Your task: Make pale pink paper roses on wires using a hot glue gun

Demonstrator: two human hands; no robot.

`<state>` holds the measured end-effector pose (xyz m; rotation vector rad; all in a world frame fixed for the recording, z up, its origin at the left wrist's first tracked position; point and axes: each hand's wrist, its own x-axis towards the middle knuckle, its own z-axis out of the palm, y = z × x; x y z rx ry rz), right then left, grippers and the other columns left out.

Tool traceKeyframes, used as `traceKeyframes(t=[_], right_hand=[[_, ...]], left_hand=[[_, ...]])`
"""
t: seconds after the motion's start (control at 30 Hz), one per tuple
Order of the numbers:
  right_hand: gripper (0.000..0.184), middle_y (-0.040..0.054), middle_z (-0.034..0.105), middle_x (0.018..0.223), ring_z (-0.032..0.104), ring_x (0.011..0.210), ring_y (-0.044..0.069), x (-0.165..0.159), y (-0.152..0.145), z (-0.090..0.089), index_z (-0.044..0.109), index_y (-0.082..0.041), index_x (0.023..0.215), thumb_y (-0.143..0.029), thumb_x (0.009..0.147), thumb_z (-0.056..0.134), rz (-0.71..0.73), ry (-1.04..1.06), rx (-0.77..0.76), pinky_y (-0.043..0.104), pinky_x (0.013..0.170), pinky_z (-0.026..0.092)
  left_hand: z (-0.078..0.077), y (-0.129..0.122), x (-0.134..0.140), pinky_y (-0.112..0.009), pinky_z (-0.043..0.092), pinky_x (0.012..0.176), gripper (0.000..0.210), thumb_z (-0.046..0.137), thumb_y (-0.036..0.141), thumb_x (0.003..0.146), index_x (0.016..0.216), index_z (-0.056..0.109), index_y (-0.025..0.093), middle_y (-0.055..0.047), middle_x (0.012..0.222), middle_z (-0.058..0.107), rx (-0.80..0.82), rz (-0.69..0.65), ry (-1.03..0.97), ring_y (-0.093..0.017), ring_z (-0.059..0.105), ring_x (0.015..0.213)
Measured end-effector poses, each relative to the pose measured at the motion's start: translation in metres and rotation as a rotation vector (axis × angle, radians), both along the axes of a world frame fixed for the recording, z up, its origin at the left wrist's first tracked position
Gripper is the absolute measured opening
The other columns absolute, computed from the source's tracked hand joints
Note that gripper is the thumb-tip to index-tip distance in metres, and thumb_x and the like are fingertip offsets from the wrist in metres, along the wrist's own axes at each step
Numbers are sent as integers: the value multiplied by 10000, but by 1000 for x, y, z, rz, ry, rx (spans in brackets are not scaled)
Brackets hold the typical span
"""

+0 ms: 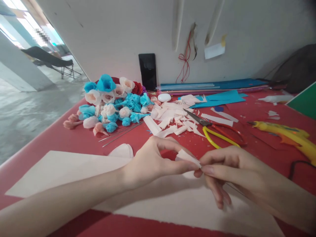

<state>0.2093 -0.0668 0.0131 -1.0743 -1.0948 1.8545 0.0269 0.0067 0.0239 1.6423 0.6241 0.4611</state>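
Between my two hands is a small pale pink piece of crepe paper (187,156). My left hand (153,158) pinches it between thumb and fingers. At its lower right end, my right hand (234,168) closes thumb and forefinger on the same piece, with the other fingers hanging loosely below. A thin line like a wire runs below my right palm; whether I grip it is hidden. Under both hands lies a large pale pink paper sheet (158,200). Several rounded paper petals (121,150) rest beside my left wrist.
Paper flowers (106,83) in blue, white and pink are heaped at the back left, near thin wires (120,135). Pale paper scraps (168,113), scissors (209,124) and a yellow glue gun (283,130) lie beyond my hands. A phone (148,71) leans on the wall.
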Motion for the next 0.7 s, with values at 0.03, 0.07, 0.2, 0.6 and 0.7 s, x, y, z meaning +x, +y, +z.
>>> traceKeyframes(t=[0.03,0.07,0.2,0.6,0.7], right_hand=[[128,10,586,503,538,429,60,0,1,-1,601,-108,747,-199,808,534,4,-7,-1,96,419,389],[135,9,583,500,532,424,57,0,2,-1,593,-107,740,-205,811,534,10,-16,1,93,412,383],[180,3,580,521,514,430,51,0,4,4,603,-106,770,-250,842,522,41,-167,21,112,440,409],[308,35,644,654,590,565,134,71,20,39,672,-181,695,-473,757,598,44,-926,255,182,542,475],[313,32,649,655,605,596,165,91,26,37,687,-197,685,-500,722,616,-122,-1101,341,219,569,473]], left_hand=[[0,0,0,-146,431,666,90,664,224,721,750,711,154,20,704,686,-1,-11,7,-78,570,724],[1,1,0,-141,435,671,90,659,221,725,748,710,151,19,703,688,1,-24,17,-79,579,733],[9,3,0,-149,446,705,84,640,193,728,748,708,150,11,729,692,43,-1,79,-91,600,754],[24,44,-18,-161,463,703,164,676,369,686,662,693,208,22,757,699,229,486,-46,-117,622,781],[23,55,-21,-166,452,717,203,658,398,697,686,692,198,17,736,689,250,577,-31,-119,610,783]])
